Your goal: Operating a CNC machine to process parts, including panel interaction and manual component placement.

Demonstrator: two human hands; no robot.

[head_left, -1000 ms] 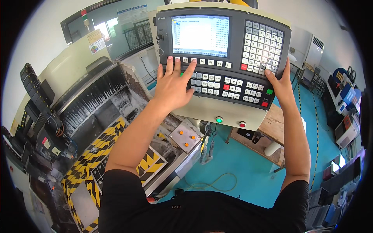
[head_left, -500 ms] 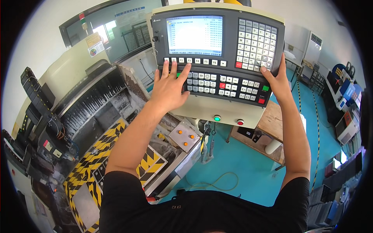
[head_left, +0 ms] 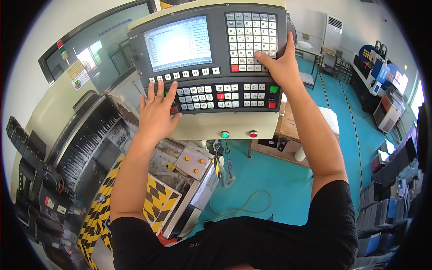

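Note:
A grey machine control panel fills the upper middle, with a lit screen, a white key block at the upper right and rows of keys below. My left hand lies flat with fingers spread on the lower left keys. My right hand grips the panel's right edge, its thumb resting on the bottom row of the white key block. A green button and a red button sit on the cream front below the keys.
A machine tool with a chip conveyor and black-yellow striped guard stands at the left. A small grey box with orange buttons is below the panel. The floor is teal; cabinets and machines line the right.
The view has shifted, so the panel now sits higher and left of centre. My right hand has moved up from the lower right keys to the white key block. My left hand stays on the lower keys.

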